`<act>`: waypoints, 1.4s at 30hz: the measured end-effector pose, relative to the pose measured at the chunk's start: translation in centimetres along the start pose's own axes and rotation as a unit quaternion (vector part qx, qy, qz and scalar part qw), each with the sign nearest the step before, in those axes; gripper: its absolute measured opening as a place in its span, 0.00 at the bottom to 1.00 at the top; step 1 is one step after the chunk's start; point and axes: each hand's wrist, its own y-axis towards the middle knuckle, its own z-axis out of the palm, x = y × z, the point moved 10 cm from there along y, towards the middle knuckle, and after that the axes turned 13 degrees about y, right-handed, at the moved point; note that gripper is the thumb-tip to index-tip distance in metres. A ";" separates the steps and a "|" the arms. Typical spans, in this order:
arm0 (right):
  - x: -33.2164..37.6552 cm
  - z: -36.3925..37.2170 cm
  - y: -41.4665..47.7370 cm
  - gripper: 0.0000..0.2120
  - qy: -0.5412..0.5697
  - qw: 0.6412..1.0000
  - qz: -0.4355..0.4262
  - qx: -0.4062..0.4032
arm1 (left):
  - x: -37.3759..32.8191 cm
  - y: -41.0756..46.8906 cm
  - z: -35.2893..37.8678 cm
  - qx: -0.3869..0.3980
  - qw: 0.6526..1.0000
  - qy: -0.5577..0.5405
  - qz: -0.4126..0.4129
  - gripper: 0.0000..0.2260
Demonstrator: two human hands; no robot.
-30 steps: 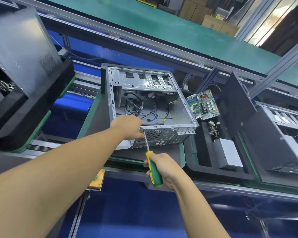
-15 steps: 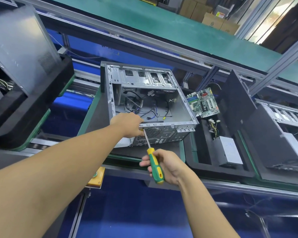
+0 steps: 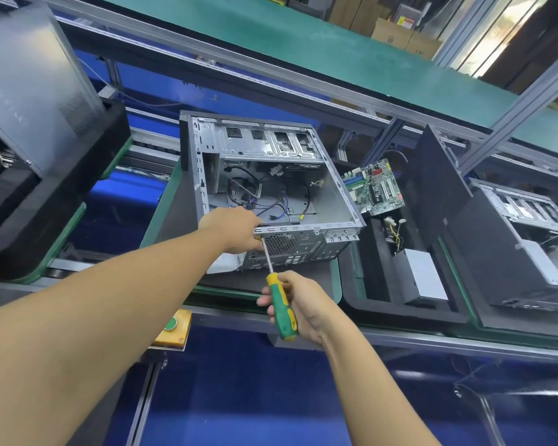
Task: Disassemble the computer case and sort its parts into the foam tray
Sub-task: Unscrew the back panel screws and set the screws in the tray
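The left hand grips the near rim of the open case on the bench. The right hand wraps its fingers round a screwdriver, tip against the case's rear. Right of it, the tray holds a motherboard.

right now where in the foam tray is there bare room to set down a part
The long slot in the foam tray, left of the power supply, looks bare. Its far end is crowded: motherboard, loose wires. Left hand and right hand crowd the near edge of the case.
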 end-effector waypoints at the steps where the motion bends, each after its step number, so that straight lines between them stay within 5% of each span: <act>1: 0.1 -0.1 0.0 0.15 -0.017 1.000 -0.007 -0.004 | 0.0 0.0 0.0 0.002 1.000 0.004 -0.001 0.14; 5: 2.2 -1.3 -0.6 0.12 -0.184 0.968 -0.147 -0.080 | 0.1 0.1 0.1 0.003 1.000 0.014 -0.005 0.17; 7: 2.3 -1.9 -0.6 0.10 -0.181 0.962 -0.176 -0.102 | 0.1 0.1 0.2 0.004 1.000 0.015 -0.007 0.19; 16: -0.3 -0.6 -0.3 0.16 -0.013 1.000 0.026 0.005 | 0.1 0.4 0.5 0.004 1.000 0.018 -0.005 0.25; 24: 3.3 -1.5 -0.8 0.12 -0.242 0.946 -0.185 -0.113 | 0.1 0.3 0.3 -0.001 1.000 0.016 -0.007 0.21; 32: 0.4 -0.9 0.0 0.12 -0.059 0.998 -0.002 -0.037 | 0.1 0.1 0.1 0.000 1.000 -0.007 -0.008 0.16; 38: 1.7 -1.4 0.1 0.07 -0.170 0.979 -0.107 -0.045 | 0.2 0.1 0.2 0.008 1.000 -0.015 -0.012 0.15; 42: 1.3 -1.2 0.1 0.11 -0.172 0.980 -0.094 -0.041 | 0.2 0.0 0.3 0.010 1.000 -0.010 -0.010 0.15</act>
